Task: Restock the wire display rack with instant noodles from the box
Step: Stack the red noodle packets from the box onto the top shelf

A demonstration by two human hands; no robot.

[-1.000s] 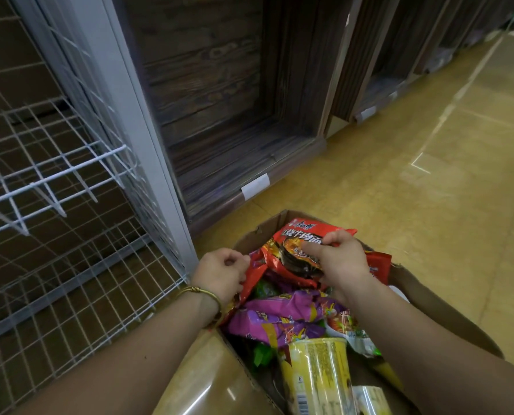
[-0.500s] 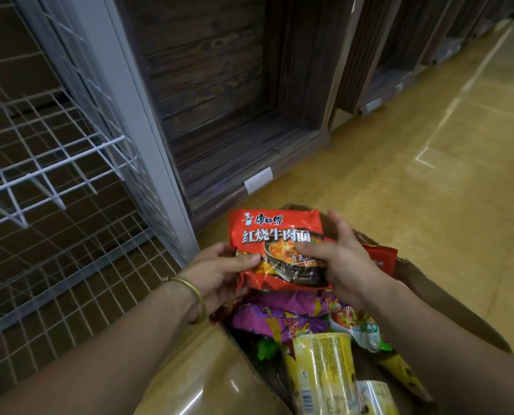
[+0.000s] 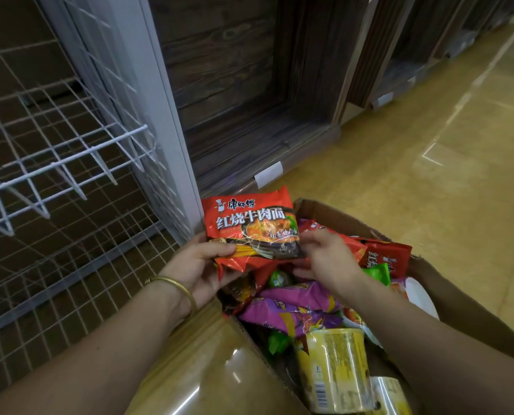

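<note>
"康师傅 红烧牛肉面" on red packet (image 3: pixel 249 226)

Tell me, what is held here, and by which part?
A red noodle packet: the left hand pinches its lower left edge; the right hand at its lower right corner, grip unclear.

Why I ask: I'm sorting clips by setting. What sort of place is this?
Probably a shop aisle: a white wire rack, dark wooden shelves with a blank price label, and a cardboard box full of noodle packets.
</note>
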